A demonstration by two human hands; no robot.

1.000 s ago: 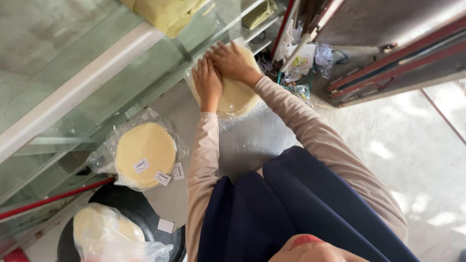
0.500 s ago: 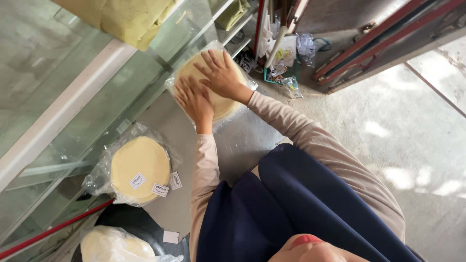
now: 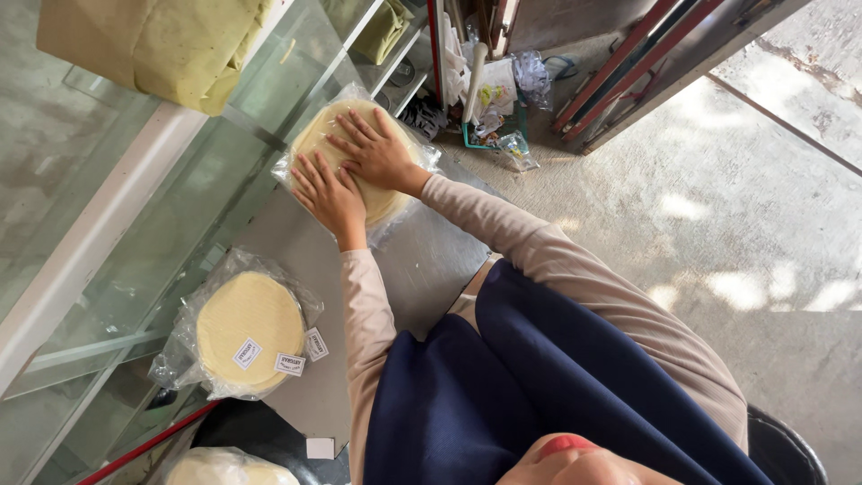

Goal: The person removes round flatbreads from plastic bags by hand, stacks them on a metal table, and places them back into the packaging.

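Head view, looking down on a grey counter (image 3: pixel 422 269) beside a glass case (image 3: pixel 135 233). At the upper left of the frame, a folded pale green cloth (image 3: pixel 162 45) is seen lying on top of the glass. At the lower left, a second bagged stack of flat yellow rounds (image 3: pixel 247 337) is seen lying on the counter, with small white labels stuck to its plastic, well apart from both hands. At the bottom left edge, part of another wrapped pale stack (image 3: pixel 220 469) is shown resting on something dark.

Left of centre, the left hand (image 3: pixel 328 193) is laid flat, fingers spread, on the near edge of the bagged stack of rounds (image 3: pixel 346 135) in the upper middle of the frame. Just beside it, the right hand (image 3: pixel 377 153) is pressed palm down on the middle of the same stack, fingers splayed wide; nothing is gripped by either hand.

Against the pictures from a second earlier, the hands have been spread further over the wrapping while the stack has been kept on the counter against the glass; the plastic is judged to be in the course of being flattened.

At the upper right, red metal rails (image 3: pixel 628 63) and a clutter of plastic bags (image 3: pixel 503 90) are shown.
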